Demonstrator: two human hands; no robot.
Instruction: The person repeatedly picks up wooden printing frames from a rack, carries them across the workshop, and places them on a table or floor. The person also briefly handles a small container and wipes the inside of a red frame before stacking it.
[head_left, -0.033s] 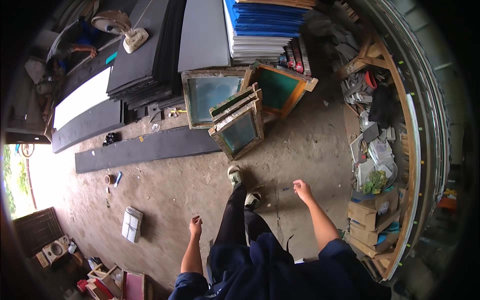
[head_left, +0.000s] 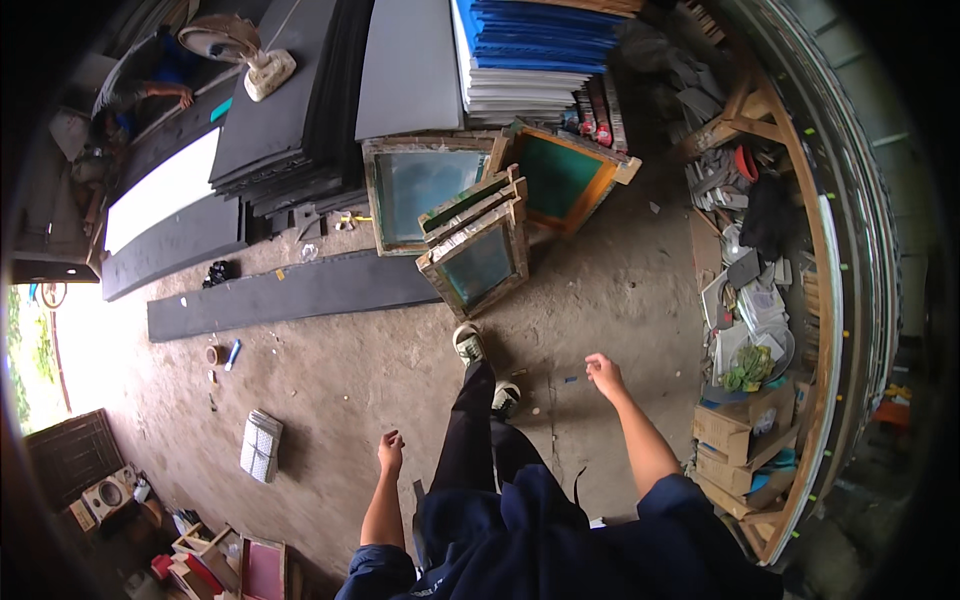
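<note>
My left hand hangs over the bare concrete floor, left of my legs, its fingers loosely bent and nothing in them. To the right of my legs, my right hand is held out over the floor, also with nothing in it and fingers partly curled. Neither hand touches anything. Ahead of my shoes several wooden mesh frames lean together: a blue-grey frame, a green one with an orange border and a smaller front frame.
Stacks of dark sheets and blue and white sheets stand ahead. A long black strip lies on the floor. A wrapped bundle rests at left. Cardboard boxes line the right. Another person's arm shows far left.
The view has shifted very slightly, and my forward shoe sits marginally nearer the frames. Both hands keep nearly the same place and pose.
</note>
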